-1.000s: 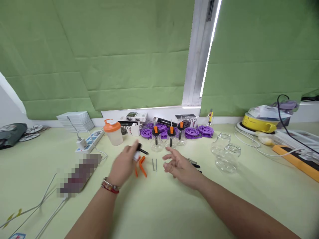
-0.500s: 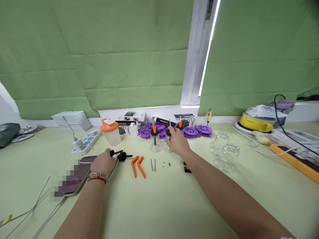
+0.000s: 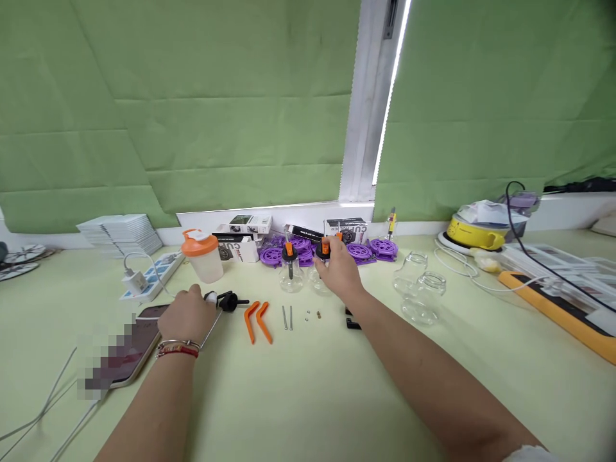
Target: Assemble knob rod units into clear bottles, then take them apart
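My right hand (image 3: 339, 266) reaches to the back of the table, its fingers closed about the black and orange top of a clear glass jar (image 3: 320, 282). Beside it, on the left, stands a matching glass jar (image 3: 291, 279) with a black lid, orange piece and dark shaft. My left hand (image 3: 187, 314) is curled low over the table next to black plastic parts (image 3: 231, 300); what its fingers hold is hidden. A thin metal rod (image 3: 210, 330) slants out beside that hand. Two orange bent handles (image 3: 256, 321) lie nearby, with two long screws (image 3: 287, 317) and tiny metal pieces (image 3: 318, 314).
A phone (image 3: 139, 340) with cables lies left, near a power strip (image 3: 158, 276) and an orange-lidded shaker (image 3: 205, 256). Purple parts (image 3: 359, 252) and boxes line the back. Two open glass jars (image 3: 421, 301) stand right, before a yellow pot (image 3: 474, 234).
An orange piece now shows at my right hand on the jar top, where a thin upright rod stood before. My left hand stays by the black parts. The view has shifted slightly right.
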Action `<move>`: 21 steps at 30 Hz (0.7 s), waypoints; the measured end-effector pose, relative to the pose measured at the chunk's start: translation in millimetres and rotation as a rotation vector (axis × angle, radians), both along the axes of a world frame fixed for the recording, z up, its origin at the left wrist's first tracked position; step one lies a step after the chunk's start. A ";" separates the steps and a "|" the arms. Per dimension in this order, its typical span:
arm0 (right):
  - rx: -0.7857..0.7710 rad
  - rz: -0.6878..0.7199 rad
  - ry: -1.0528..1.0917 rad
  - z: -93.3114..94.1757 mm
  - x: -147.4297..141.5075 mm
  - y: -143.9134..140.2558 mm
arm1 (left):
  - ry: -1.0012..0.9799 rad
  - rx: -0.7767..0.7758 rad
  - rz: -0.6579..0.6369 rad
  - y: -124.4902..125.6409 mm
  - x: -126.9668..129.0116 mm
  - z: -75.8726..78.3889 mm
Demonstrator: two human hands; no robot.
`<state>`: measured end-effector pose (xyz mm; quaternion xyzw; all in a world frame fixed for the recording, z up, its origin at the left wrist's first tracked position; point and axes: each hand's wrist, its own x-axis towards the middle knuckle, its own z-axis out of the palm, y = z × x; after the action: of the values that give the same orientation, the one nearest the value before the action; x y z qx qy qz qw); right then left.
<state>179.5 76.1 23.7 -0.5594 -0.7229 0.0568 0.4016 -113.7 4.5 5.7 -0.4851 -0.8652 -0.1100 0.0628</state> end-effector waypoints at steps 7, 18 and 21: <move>0.011 0.237 -0.023 25.4 13.9 -89.5 | -0.506 0.429 -0.888 -36.8 80.1 3.0; -0.148 0.572 0.011 -6.3 -4.9 -148.7 | -1.645 -0.024 -1.010 -63.4 126.9 -6.4; -0.269 0.583 0.184 -10.5 9.4 -136.1 | -1.772 -0.047 -0.852 -54.7 125.6 -12.0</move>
<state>188.9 -60.0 13.2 -0.3697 -0.7992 0.3144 0.3546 11.9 -50.1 -6.3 -0.4994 -0.3540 -0.4303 -0.6634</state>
